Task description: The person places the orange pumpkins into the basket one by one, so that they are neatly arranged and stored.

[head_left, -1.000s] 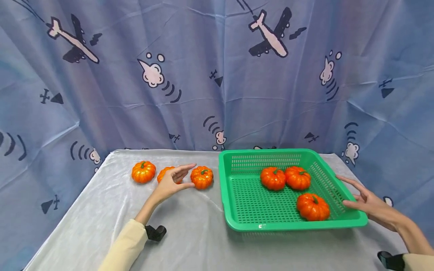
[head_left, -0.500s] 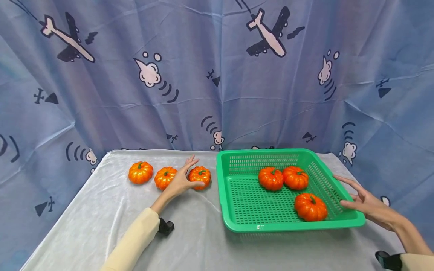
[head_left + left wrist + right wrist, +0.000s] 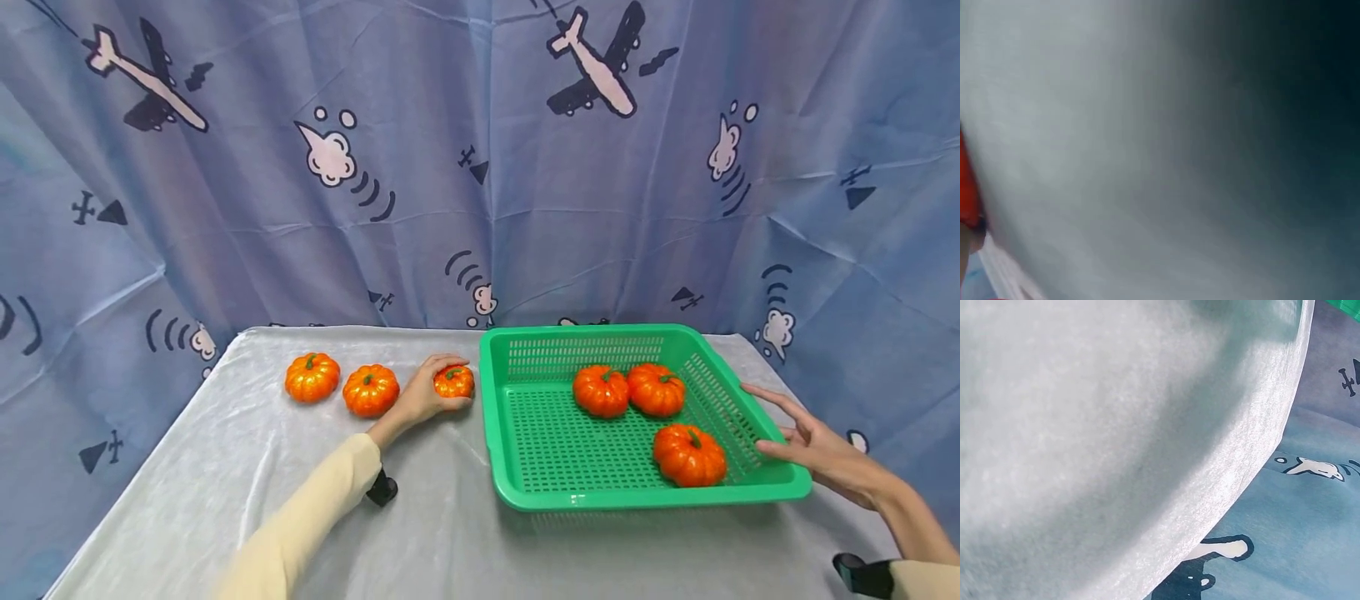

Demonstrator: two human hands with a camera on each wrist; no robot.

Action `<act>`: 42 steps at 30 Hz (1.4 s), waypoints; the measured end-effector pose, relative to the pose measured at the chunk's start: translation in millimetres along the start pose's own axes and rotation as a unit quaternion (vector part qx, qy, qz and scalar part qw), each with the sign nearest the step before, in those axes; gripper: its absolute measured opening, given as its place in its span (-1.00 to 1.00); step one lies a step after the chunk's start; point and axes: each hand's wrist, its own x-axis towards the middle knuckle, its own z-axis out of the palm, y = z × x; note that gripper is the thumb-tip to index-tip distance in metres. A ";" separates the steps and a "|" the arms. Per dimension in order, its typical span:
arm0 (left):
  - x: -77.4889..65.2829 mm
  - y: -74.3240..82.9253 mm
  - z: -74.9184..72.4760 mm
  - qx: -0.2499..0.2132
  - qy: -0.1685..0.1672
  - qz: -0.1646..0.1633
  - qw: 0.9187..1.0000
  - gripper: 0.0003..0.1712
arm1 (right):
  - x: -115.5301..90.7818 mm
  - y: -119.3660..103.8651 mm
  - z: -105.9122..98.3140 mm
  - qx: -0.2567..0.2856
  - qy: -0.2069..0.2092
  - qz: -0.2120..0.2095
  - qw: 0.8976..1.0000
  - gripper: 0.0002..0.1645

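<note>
In the head view my left hand (image 3: pixel 422 395) grips a small orange pumpkin (image 3: pixel 455 383) with a green stem, fingers over its far side and thumb along its near side. The left wrist view catches a slice of that pumpkin (image 3: pixel 967 190) at its left edge. To the left of this hand, two more orange pumpkins (image 3: pixel 312 377) (image 3: pixel 371 391) sit on the cloth. My right hand (image 3: pixel 828 458) rests at the right rim of a green plastic basket (image 3: pixel 600 499), its fingers extended and thumb laid over the rim. Three deeper-orange pumpkins (image 3: pixel 689 456) lie inside the basket's right half.
A pale grey velvety cloth (image 3: pixel 420 517) covers the table, whose back edge meets a blue curtain (image 3: pixel 420 167) printed with airplanes. The basket's left wall stands just right of the gripped pumpkin. The right wrist view shows mostly cloth and the table's edge.
My left hand has moved right, past the middle pumpkin, and its fingers have closed round the rightmost loose one, which sits slightly further right. The right hand has stayed at the basket rim.
</note>
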 end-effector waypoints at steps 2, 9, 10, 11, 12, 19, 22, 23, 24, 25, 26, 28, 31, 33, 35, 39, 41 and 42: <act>1.5 5.4 -0.5 -0.017 0.019 -0.026 0.999 -0.33 | -0.5 -0.1 0.0 -0.004 0.003 0.003 1.000 -0.10; 3.1 43.6 -27.5 -0.095 0.045 -0.127 0.986 -0.35 | -0.9 0.1 -0.5 -0.031 0.018 0.017 0.999 -0.10; 3.5 50.3 -33.0 -0.106 0.046 -0.132 0.985 -0.35 | -1.1 0.2 -1.0 -0.036 0.021 0.019 0.999 -0.10; 4.0 56.5 -38.4 -0.114 0.045 -0.131 0.984 -0.36 | -1.3 0.4 -1.5 -0.040 0.024 0.021 0.999 -0.10; 4.2 62.9 -43.5 -0.118 0.045 -0.128 0.984 -0.36 | -1.4 0.6 -2.0 -0.043 0.027 0.023 0.998 -0.10; 0.1 108.4 -57.4 -0.173 0.007 -0.108 0.979 -0.39 | -1.5 2.0 -4.2 -0.044 0.031 0.029 0.998 -0.10; -1.8 128.0 -53.8 -0.195 -0.027 -0.103 0.975 -0.39 | -1.0 1.7 -4.3 -0.039 0.029 0.023 0.999 -0.10; -1.8 134.0 -51.7 -0.200 -0.037 -0.101 0.974 -0.39 | -1.0 1.5 -4.3 -0.040 0.029 0.019 0.999 -0.10; -1.4 139.5 -49.3 -0.205 -0.047 -0.100 0.973 -0.40 | -0.9 1.2 -3.9 -0.040 0.032 0.021 0.998 -0.10; -0.8 144.7 -46.6 -0.209 -0.057 -0.098 0.971 -0.41 | -1.0 1.0 -3.8 -0.042 0.033 0.019 0.998 -0.10; 0.1 149.5 -43.9 -0.211 -0.065 -0.094 0.971 -0.41 | -1.0 0.7 -3.3 -0.044 0.037 0.021 0.998 -0.10; 2.3 158.2 -38.0 -0.214 -0.080 -0.081 0.970 -0.41 | -1.1 0.7 -2.6 -0.045 0.041 0.023 0.998 -0.10; 6.7 169.1 -29.2 -0.219 -0.096 -0.058 0.969 -0.41 | -0.9 1.6 -2.0 -0.043 0.042 0.020 0.998 -0.10; 10.0 175.6 -23.5 -0.226 -0.104 -0.046 0.968 -0.42 | -0.5 2.9 -1.7 -0.039 0.039 0.018 0.998 -0.10; 13.7 181.6 -17.4 -0.234 -0.112 -0.038 0.965 -0.42 | -0.2 4.0 -1.4 -0.036 0.036 0.014 0.999 -0.10; 20.4 193.3 -5.1 -0.252 -0.125 -0.033 0.959 -0.42 | 0.3 4.4 -0.7 -0.025 0.031 0.012 0.999 -0.10; 23.5 198.4 1.3 -0.258 -0.132 -0.034 0.956 -0.42 | 0.6 3.7 -0.1 -0.022 0.031 0.012 0.999 -0.10; 24.9 200.7 4.4 -0.261 -0.137 -0.036 0.955 -0.41 | 0.7 3.3 0.1 -0.023 0.033 0.014 0.999 -0.10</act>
